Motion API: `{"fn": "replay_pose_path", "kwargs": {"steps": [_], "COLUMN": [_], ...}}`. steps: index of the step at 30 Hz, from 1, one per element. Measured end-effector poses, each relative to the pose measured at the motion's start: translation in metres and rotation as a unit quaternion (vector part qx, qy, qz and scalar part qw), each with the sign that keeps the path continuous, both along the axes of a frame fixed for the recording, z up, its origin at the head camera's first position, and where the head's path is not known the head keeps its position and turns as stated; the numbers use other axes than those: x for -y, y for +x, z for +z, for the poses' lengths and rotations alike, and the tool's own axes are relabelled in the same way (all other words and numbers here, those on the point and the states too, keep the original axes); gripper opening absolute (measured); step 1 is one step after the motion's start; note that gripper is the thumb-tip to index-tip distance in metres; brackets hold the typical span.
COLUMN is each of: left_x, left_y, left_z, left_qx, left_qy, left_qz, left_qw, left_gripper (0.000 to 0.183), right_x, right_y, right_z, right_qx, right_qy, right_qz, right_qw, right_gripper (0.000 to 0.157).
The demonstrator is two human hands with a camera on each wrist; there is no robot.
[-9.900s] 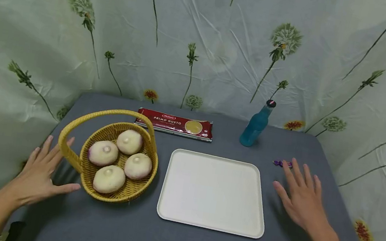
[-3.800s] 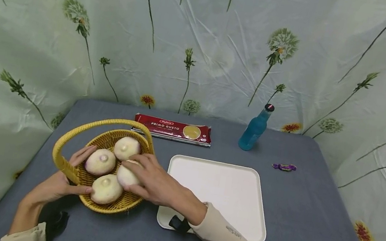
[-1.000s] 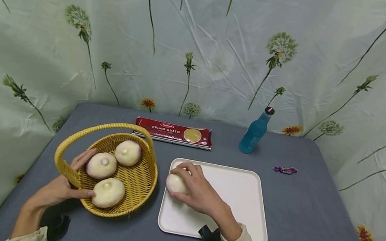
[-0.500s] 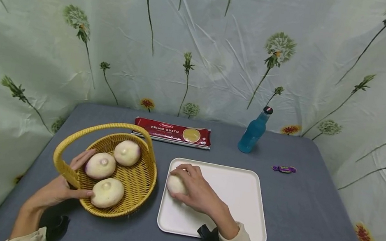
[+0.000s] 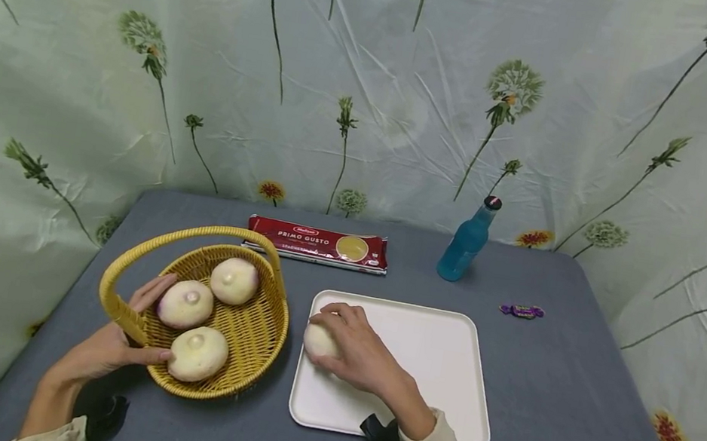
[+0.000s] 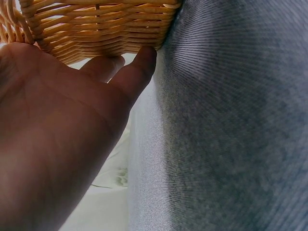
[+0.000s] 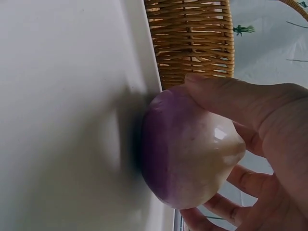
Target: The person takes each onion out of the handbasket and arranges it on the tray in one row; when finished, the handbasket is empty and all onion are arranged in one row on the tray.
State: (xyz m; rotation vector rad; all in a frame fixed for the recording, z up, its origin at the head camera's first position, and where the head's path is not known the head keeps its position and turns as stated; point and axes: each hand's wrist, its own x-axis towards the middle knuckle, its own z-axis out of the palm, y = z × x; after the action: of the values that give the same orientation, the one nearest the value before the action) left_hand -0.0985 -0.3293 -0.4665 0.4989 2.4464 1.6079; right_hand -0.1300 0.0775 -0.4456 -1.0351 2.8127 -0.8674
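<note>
Bracing the basket (image 5: 250, 325): left hand (image 5: 103, 347), fingers and thumb curled round its wall, toward the worktop's (image 5: 565, 412) left edge
Tray (image 5: 423, 368): mid-worktop
Turnip (image 5: 318, 342): just inside the tray's left edge, grasped by the right hand (image 5: 361, 351); likely firm, weighty, slick-skinned; best held round its widest part

It looks like a small curtained-off tabletop booth: dandelion-print curtain (image 5: 425, 109) surrounds the grey cloth-covered table (image 5: 577, 422) from nine o'clock through twelve to three; the wider room cannot be told.
</note>
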Motion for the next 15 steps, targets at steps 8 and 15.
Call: {"fn": "replay_pose_path", "kwargs": {"steps": [8,15], "left_x": [-0.0001,-0.0008], "left_y": [0.0007,-0.0001], "left_z": [-0.0013,0.0005], "left_qx": [-0.015,-0.011], "left_qy": [-0.002,0.0], "left_qz": [-0.004,-0.004], "left_qw": [0.9999,0.9999], "left_gripper": [0.109,0.109], "right_x": [0.0022,0.0034], "right_y": [0.0,0.0007], "right_z": [-0.0014,-0.0031], "right_qx": [-0.007,-0.008], "right_qy": [0.002,0.007], "right_qz": [0.001,0.003], "right_qw": [1.0,1.0], "right_gripper": [0.055,0.052]}}
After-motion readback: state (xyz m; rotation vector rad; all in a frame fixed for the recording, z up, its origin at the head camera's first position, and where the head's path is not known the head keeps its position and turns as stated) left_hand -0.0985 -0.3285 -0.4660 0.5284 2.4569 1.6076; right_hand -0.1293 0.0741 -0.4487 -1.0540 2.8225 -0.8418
